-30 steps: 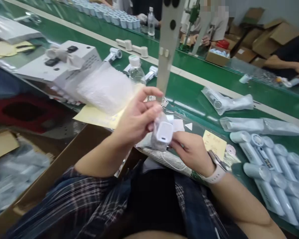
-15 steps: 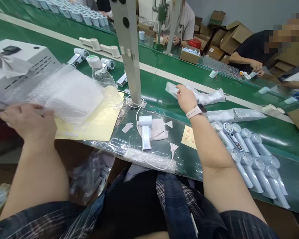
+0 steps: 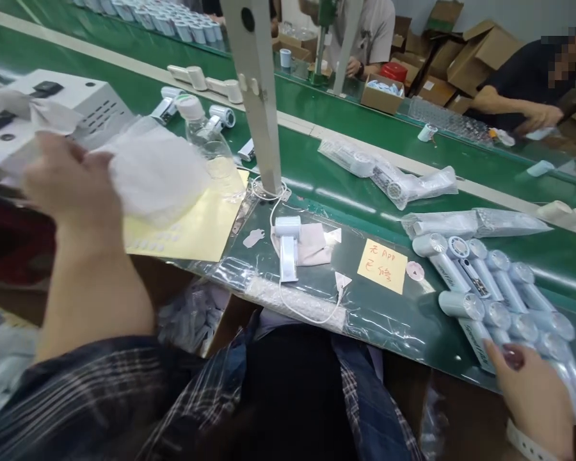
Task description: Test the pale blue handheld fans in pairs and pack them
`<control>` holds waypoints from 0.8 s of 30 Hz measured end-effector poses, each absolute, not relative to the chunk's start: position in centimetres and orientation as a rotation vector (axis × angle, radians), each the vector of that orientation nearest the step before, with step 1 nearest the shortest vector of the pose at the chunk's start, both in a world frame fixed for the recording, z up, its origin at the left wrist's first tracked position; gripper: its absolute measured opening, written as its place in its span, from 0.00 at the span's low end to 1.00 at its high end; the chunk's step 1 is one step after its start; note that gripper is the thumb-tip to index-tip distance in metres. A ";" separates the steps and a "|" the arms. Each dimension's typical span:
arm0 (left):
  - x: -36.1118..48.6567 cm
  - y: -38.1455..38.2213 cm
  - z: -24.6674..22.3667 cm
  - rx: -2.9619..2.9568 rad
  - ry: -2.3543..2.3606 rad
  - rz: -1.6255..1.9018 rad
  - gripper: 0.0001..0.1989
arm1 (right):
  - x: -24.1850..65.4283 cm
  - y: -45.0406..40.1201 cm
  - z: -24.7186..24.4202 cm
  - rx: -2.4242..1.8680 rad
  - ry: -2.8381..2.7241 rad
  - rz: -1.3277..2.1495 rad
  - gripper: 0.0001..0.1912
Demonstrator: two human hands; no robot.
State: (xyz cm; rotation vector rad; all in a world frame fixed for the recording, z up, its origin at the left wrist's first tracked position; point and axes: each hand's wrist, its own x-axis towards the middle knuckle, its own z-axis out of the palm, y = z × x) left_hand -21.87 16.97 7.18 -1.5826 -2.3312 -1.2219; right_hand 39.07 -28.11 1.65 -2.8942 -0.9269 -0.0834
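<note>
Green bench (image 3: 365, 314), then the filmy plastic stack (image 3: 158, 166), left hand (image 3: 72, 179) loosely curled at its edge (too blurry to say if it's holding any). Right hand (image 3: 532, 384) half open at the nearest pale blue fan (image 3: 470, 333), bench right, grip unclear. Probably light, stiff, slick; pinch mid-handle.

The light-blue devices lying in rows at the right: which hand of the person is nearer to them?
Right. The right hand is at the near row of light-blue devices; the left hand is far to their left, beside the white plastic pile.
</note>
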 end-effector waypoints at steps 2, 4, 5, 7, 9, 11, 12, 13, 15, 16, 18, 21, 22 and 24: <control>-18.4 16.5 7.7 -1.533 -2.319 -1.212 0.11 | 39.3 -29.6 -0.8 -2.907 -1.086 -0.244 0.30; -13.8 14.8 7.4 -1.882 -2.156 -1.306 0.08 | 38.8 -29.5 -2.0 -2.906 -1.204 -0.327 0.34; -11.3 13.5 6.9 -2.122 -2.103 -1.277 0.07 | 38.4 -29.0 -2.1 -2.916 -1.214 -0.244 0.33; -6.6 10.5 5.2 -2.471 -1.960 -1.140 0.12 | 37.3 -27.4 -1.5 -2.954 -1.096 0.087 0.29; -3.1 7.7 3.0 -2.809 -1.731 -0.977 0.13 | 35.8 -25.3 -0.4 -2.990 -0.939 0.368 0.29; -1.6 5.8 1.2 -3.043 -1.498 -0.810 0.11 | 33.8 -23.1 0.2 -2.972 -0.887 0.443 0.29; -1.6 5.2 0.5 -3.104 -1.418 -0.740 0.11 | 32.7 -22.0 0.3 -2.905 -0.907 0.441 0.30; -2.0 4.8 0.2 -3.140 -1.361 -0.681 0.12 | 31.5 -20.9 0.1 -2.788 -0.938 0.471 0.30; -3.4 4.5 0.0 -3.181 -1.293 -0.590 0.13 | 28.6 -18.6 -0.6 -2.467 -0.985 0.621 0.30; -4.1 4.5 0.1 -3.206 -1.263 -0.546 0.11 | 27.1 -17.5 -0.9 -2.318 -1.012 0.710 0.31; -5.0 4.6 0.4 -3.263 -1.251 -0.473 0.07 | 23.8 -15.4 -1.4 -2.128 -1.095 0.823 0.31; -4.8 4.9 0.5 -3.366 -1.347 -0.433 0.12 | 19.4 -12.6 -1.4 -1.985 -1.287 0.664 0.32; -4.5 5.0 0.4 -3.405 -1.403 -0.491 0.12 | 18.2 -11.8 -1.3 -1.912 -1.361 0.578 0.31; -4.0 5.4 0.0 -3.497 -1.521 -0.748 0.10 | 16.4 -10.1 -1.3 -1.766 -1.518 0.434 0.29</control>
